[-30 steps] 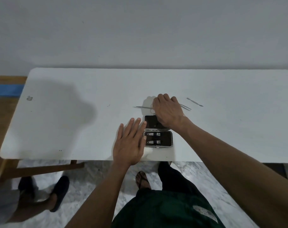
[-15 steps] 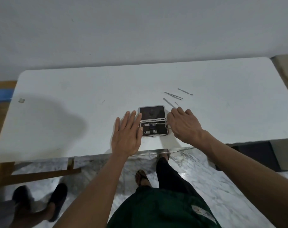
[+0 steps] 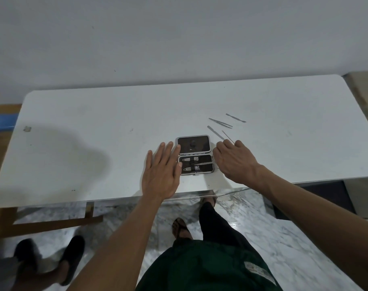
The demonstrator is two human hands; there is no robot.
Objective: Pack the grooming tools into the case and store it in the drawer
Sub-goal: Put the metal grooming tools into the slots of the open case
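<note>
Case (image 3: pixel 194 155) sits open between flat left hand (image 3: pixel 161 174) and empty, loosely curled right hand (image 3: pixel 234 162), few tools strapped in, four loose ones (image 3: pixel 220 123) beyond the right hand waiting.

A white bench (image 3: pixel 95 127) stands against a plain grey wall (image 3: pixel 179 38). Below the bench, the floor (image 3: pixel 283 238) is shiny marble.

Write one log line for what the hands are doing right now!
case: open on table | left hand: flat, steadying case | right hand: beside case, seating a tool | loose tools: on table
</note>
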